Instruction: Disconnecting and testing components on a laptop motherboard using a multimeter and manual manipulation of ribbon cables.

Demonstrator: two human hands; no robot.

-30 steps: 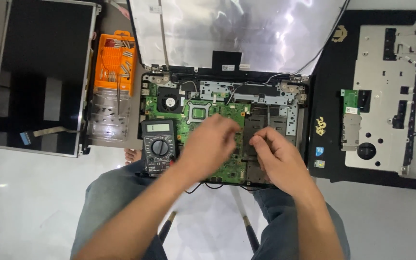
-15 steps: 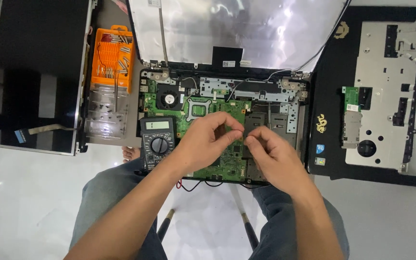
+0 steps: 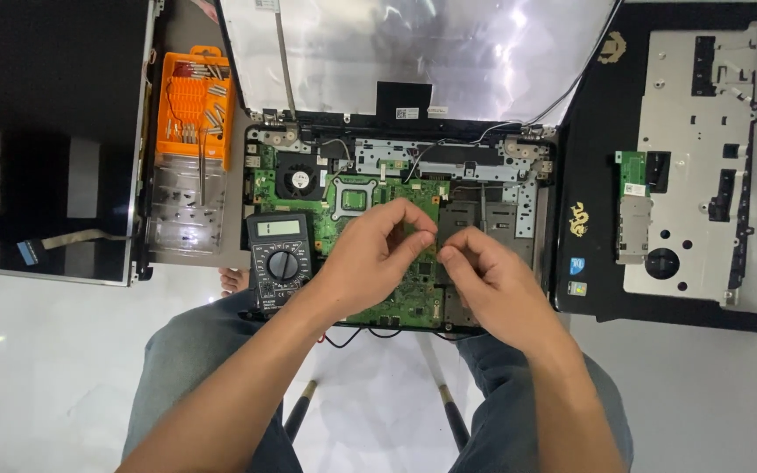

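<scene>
Now | 2 hands pinched: left hand [image 3: 377, 258], right hand [image 3: 492, 278] | over motherboard [image 3: 396, 302]

We see a detached dark display panel [image 3: 50, 140] lying flat at far left, rectangular, with a silvery frame. The black multimeter [image 3: 279, 261] beside the green board carries a small grey-green screen [image 3: 279, 228]. A white rectangular label [image 3: 407, 113] sits at the hinge. Two small stickers, blue [image 3: 577, 265] and green-white [image 3: 576, 288], mark the black cover at right.
</scene>
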